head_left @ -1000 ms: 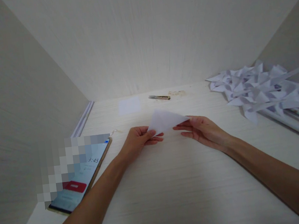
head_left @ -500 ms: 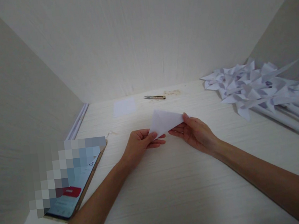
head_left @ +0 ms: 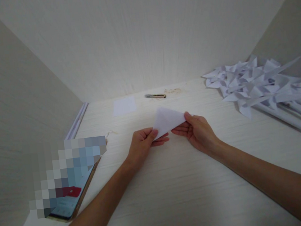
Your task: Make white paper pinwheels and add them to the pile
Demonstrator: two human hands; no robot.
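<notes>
A white paper folded into a triangle (head_left: 167,120) is held a little above the pale wooden desk (head_left: 176,197). My left hand (head_left: 142,145) pinches its lower left corner between thumb and fingers. My right hand (head_left: 197,132) grips its right corner, thumb on top. The two hands are close together at the middle of the desk.
A heap of white paper pinwheels on rolled paper sticks (head_left: 261,85) fills the right side. Small scissors (head_left: 155,96) and a flat square of paper (head_left: 124,106) lie near the back wall. A phone (head_left: 72,189) rests at the left front. Walls close in on three sides.
My right hand has slid left along the paper toward my left hand, so the hands are closer. The paper stays held.
</notes>
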